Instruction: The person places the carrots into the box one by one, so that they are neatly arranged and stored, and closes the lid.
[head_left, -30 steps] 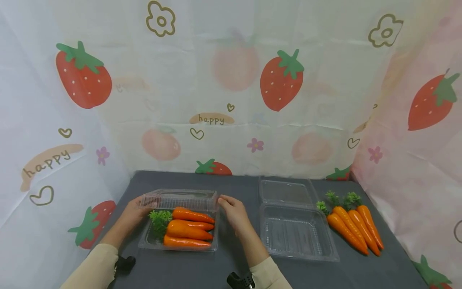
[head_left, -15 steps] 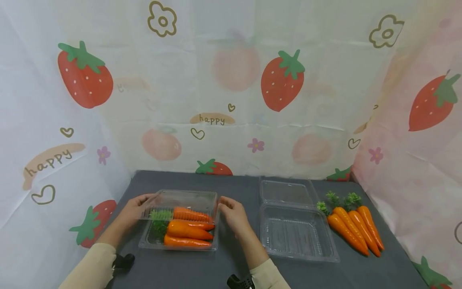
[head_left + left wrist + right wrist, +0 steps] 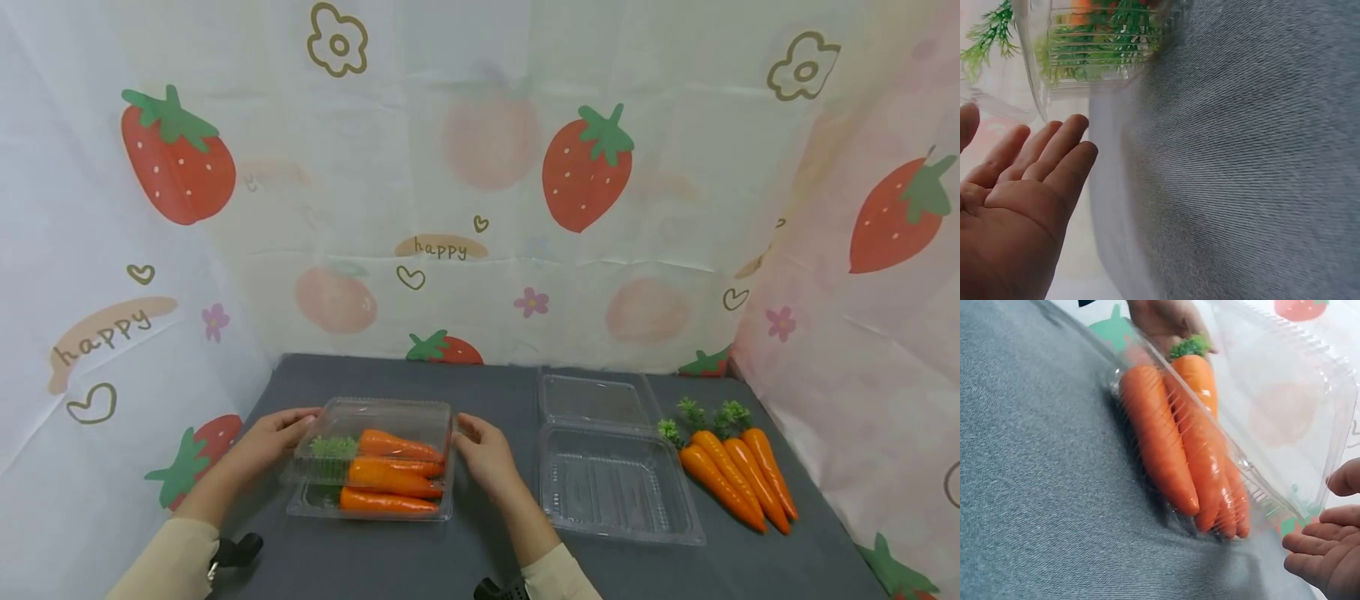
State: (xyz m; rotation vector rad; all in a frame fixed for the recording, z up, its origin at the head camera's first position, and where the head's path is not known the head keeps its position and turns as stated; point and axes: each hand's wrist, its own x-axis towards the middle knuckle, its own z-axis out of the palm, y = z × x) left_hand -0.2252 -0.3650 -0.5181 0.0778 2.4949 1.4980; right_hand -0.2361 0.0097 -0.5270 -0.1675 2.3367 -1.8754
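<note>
A clear plastic clamshell box [image 3: 296, 507] holds several orange carrots [image 3: 390, 500] with green tops. Its hinged lid [image 3: 405, 410] slants over them, not fully down at the front. My left hand [image 3: 270, 442] is at the lid's left side; in the left wrist view its fingers [image 3: 1063, 165] are extended close to the lid's edge, and contact is unclear. At the lid's right side is my right hand [image 3: 487, 454]. The right wrist view shows its thumb [image 3: 1344, 478] at the lid's rim and its fingers loosely extended, with no grip visible.
To the right stands a second clear box [image 3: 615, 483], its lid [image 3: 592, 400] laid back and nothing inside. Several loose carrots [image 3: 738, 475] with green tops lie beside it on the grey table [image 3: 495, 379]. Printed curtains [image 3: 487, 308] enclose the table.
The lid has swung forward and down over the carrots. My left hand has drawn back slightly to the left with its fingers straighter; my right hand has barely moved.
</note>
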